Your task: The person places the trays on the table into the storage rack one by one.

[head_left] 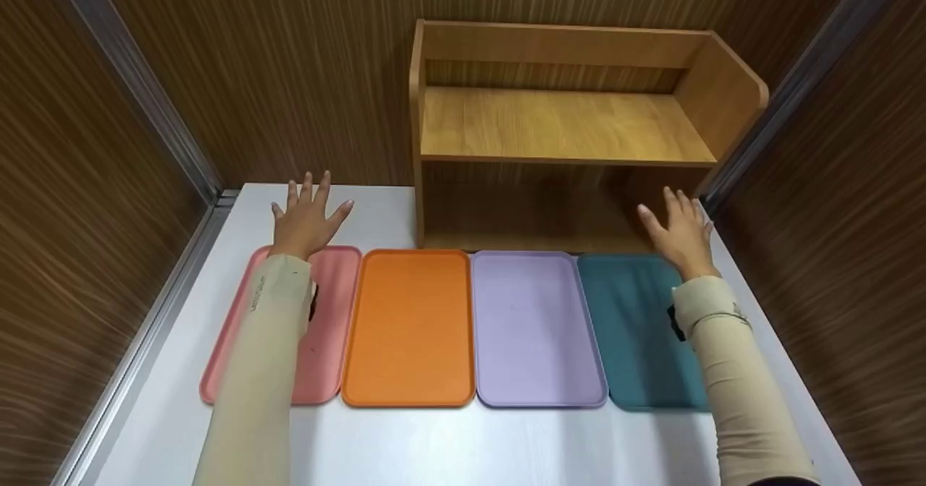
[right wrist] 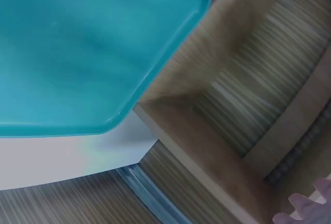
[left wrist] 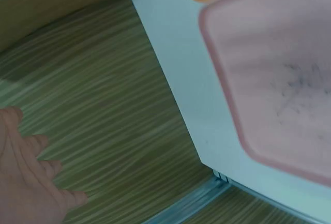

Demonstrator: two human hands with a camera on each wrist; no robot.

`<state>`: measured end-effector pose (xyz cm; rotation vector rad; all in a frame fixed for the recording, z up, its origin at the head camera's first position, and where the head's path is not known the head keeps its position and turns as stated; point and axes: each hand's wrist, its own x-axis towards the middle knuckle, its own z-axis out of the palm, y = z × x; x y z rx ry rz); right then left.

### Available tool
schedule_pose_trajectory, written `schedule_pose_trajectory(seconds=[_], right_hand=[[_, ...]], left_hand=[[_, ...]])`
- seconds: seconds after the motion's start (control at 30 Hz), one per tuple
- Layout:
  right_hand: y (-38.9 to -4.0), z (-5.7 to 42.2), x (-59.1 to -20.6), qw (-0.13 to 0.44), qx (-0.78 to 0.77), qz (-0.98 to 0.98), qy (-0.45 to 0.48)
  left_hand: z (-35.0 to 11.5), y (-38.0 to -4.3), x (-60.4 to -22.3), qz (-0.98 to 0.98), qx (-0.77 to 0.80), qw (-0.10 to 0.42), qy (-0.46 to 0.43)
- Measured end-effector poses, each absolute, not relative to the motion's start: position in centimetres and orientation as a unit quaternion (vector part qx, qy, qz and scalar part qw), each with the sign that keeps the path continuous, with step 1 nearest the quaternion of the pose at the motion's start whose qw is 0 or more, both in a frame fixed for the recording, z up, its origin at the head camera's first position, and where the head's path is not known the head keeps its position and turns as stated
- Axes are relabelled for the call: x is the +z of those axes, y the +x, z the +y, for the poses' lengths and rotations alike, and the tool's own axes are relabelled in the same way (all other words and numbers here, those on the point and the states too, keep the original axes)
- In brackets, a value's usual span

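Fingers spread apart, a person's left hand (head_left: 305, 220) hovers near a pink tray (head_left: 327, 334) and the right hand (head_left: 682, 236) near a teal tray (head_left: 636, 334), both trays flat on a white table (head_left: 448, 446).

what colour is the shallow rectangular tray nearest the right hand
Teal; that shallow rectangular tray shows best in the head view.
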<state>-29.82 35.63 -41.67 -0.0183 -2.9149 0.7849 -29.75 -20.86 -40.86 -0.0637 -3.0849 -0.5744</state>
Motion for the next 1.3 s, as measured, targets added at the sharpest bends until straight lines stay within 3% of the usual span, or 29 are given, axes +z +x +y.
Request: schedule_pose_trajectory(seconds=[0.27,0.57,0.77,1.1,1.3], right_hand=[[-30.5,37.0,-39.5,0.143,0.366,-0.918,-0.051],[-32.2,37.5,-35.9,0.218,0.488,-0.829,-0.166],[-33.4,38.2,-34.4,0.269,0.498,-0.8,-0.197],[-34.8,39.6,-33.0,0.227,0.553,-0.767,-0.233],[-35.5,39.7,-32.4,0.157,0.551,-0.797,-0.188]], left_hand=[[-19.0,-30.7,-40.1,-0.96,-0.279,0.03,-0.017],[-15.6,-32.3,-38.1,-0.897,-0.436,0.077,-0.016],[-13.5,-33.2,-36.9,-0.858,-0.504,0.095,-0.02],[-10.7,-34.4,-35.5,-0.797,-0.597,0.096,-0.006],[-9.0,-35.1,-35.0,-0.775,-0.62,0.118,-0.005]])
